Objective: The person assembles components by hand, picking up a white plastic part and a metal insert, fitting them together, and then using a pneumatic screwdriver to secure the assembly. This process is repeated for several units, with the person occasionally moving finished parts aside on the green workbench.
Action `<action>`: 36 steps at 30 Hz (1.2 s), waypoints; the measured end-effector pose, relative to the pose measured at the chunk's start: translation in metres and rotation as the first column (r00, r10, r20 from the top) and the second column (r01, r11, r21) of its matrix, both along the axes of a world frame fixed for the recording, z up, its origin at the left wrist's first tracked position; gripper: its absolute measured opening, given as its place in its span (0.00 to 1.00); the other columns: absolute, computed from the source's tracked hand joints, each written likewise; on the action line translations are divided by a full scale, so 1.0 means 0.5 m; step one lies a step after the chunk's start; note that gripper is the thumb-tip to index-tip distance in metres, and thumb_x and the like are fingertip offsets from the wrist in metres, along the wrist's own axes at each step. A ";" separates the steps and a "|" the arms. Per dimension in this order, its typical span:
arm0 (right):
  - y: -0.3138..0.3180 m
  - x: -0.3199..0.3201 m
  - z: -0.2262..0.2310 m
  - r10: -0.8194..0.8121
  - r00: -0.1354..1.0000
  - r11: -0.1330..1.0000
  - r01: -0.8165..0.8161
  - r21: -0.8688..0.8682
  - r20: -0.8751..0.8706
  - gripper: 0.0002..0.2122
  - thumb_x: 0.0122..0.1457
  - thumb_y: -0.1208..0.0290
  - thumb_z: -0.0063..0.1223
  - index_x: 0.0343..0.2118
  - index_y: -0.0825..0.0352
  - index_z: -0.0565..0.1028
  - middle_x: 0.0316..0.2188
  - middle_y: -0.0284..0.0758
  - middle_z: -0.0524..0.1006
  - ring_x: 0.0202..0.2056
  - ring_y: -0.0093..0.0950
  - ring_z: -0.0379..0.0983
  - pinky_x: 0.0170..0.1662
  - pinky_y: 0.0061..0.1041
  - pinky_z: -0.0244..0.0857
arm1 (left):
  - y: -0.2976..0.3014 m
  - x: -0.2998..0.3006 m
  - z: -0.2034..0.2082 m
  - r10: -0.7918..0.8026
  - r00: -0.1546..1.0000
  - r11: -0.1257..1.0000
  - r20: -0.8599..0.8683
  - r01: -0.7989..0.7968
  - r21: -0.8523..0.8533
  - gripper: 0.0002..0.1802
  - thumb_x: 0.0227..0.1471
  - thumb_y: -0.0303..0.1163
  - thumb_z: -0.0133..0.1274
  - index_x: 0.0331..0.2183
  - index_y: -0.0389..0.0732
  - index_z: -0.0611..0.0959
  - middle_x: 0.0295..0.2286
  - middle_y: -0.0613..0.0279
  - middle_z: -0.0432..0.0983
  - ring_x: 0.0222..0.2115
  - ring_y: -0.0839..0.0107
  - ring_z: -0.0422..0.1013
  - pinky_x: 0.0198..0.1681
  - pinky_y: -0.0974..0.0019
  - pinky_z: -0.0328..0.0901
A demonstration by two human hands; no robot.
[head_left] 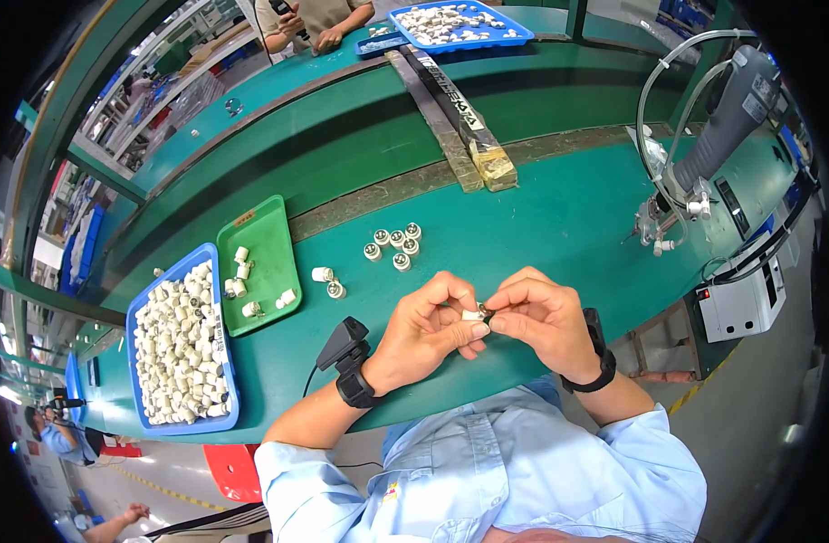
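Note:
My left hand (430, 328) pinches a small white cylindrical fitting (473, 316) between thumb and fingers, above the near edge of the green table. My right hand (543, 328) meets it from the other side, thumb and forefinger closed at a small dark metal bit by the fitting's end. Whether that bit is part of the fitting or separate is hidden by the fingertips. Beyond my hands, several like fittings (397, 239) stand with their metal ends up. Closer to my left hand are two more: one upright (336, 290), another lying on its side (322, 274).
To the left, a blue tray (232, 403) is heaped with white fittings; a green tray (287, 249) beside it holds several. Taped bars (469, 136) cross the back ledge. On the right are a grey hose-fed device (727, 113) and a white box (749, 299). Another person's hand (327, 39) shows across.

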State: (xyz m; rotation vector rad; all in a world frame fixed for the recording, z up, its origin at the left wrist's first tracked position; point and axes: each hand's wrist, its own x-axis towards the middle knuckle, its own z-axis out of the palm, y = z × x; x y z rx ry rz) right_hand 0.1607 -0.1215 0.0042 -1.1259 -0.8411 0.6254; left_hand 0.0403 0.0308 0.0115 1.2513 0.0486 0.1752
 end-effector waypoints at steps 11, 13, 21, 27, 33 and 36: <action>-0.019 -0.010 -0.005 -0.168 0.860 0.974 0.221 -0.055 0.482 0.05 0.51 0.84 0.56 0.31 0.71 0.78 0.30 0.37 0.78 0.30 0.24 0.76 0.31 0.19 0.69 | -0.027 0.003 -0.023 0.022 0.998 0.994 -0.059 -0.028 -0.106 0.12 0.50 0.18 0.56 0.35 0.38 0.71 0.30 0.63 0.73 0.27 0.75 0.75 0.26 0.73 0.73; -0.021 -0.007 -0.003 -0.157 0.845 0.976 0.211 -0.048 0.512 0.05 0.50 0.84 0.57 0.31 0.71 0.78 0.30 0.37 0.79 0.30 0.25 0.76 0.31 0.20 0.69 | -0.029 0.000 -0.023 0.017 0.997 0.995 -0.069 -0.024 -0.100 0.12 0.50 0.18 0.56 0.35 0.38 0.70 0.30 0.63 0.73 0.27 0.75 0.76 0.26 0.74 0.73; -0.019 0.011 0.005 -0.110 0.739 0.987 0.161 -0.015 0.664 0.07 0.48 0.84 0.58 0.31 0.70 0.79 0.29 0.37 0.80 0.28 0.27 0.76 0.28 0.21 0.69 | -0.040 -0.002 -0.015 0.069 0.992 0.997 -0.110 -0.072 -0.029 0.13 0.50 0.17 0.56 0.35 0.38 0.69 0.28 0.64 0.73 0.26 0.77 0.75 0.26 0.74 0.72; -0.018 0.020 0.014 -0.046 0.690 0.992 0.117 -0.049 0.722 0.06 0.47 0.84 0.59 0.30 0.69 0.79 0.28 0.37 0.79 0.27 0.26 0.76 0.26 0.21 0.69 | -0.035 -0.004 -0.027 0.053 0.995 0.998 -0.084 -0.052 0.020 0.14 0.50 0.16 0.54 0.35 0.38 0.67 0.29 0.60 0.74 0.27 0.74 0.77 0.27 0.74 0.74; -0.021 0.028 0.020 0.015 0.668 0.993 0.076 -0.089 0.744 0.06 0.47 0.83 0.59 0.29 0.69 0.79 0.27 0.36 0.79 0.26 0.26 0.76 0.26 0.21 0.69 | -0.035 -0.002 -0.031 0.043 0.995 0.999 -0.087 -0.042 0.011 0.15 0.50 0.15 0.55 0.36 0.37 0.67 0.30 0.61 0.72 0.27 0.75 0.76 0.27 0.75 0.74; -0.021 0.032 0.025 0.041 0.654 0.993 0.059 -0.105 0.755 0.06 0.47 0.83 0.59 0.29 0.69 0.80 0.27 0.36 0.79 0.26 0.26 0.76 0.26 0.21 0.69 | -0.038 -0.001 -0.033 0.046 0.995 0.998 -0.090 -0.043 0.044 0.15 0.49 0.15 0.55 0.36 0.37 0.67 0.30 0.61 0.72 0.27 0.76 0.76 0.28 0.75 0.73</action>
